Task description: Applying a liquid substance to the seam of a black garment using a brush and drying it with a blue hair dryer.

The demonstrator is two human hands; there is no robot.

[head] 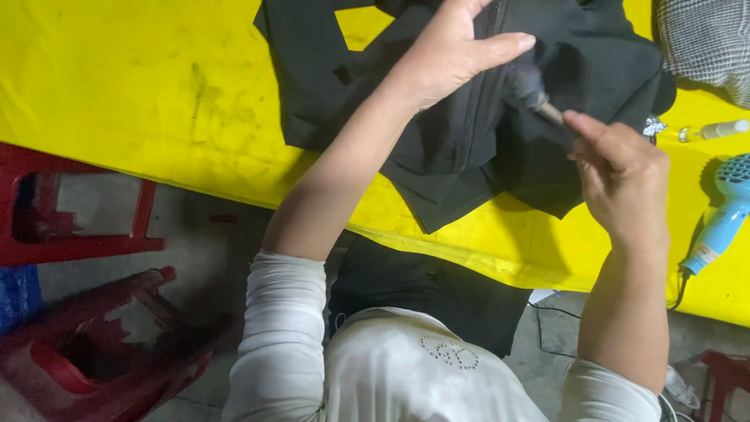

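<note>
A black garment [469, 133] with a zip lies spread on the yellow table cover [141, 94]. My left hand [453, 47] presses flat on the garment beside the zip, thumb stretched right. My right hand [621, 176] pinches the handle of a small brush [531, 87], whose dark bristles touch the cloth just under my left thumb.
A light blue hair dryer [723, 211] lies at the table's right edge with its cord hanging down. A small clear bottle [715, 130] and checked grey cloth [703, 39] sit at the back right. Red plastic stools [78, 234] stand on the floor at left.
</note>
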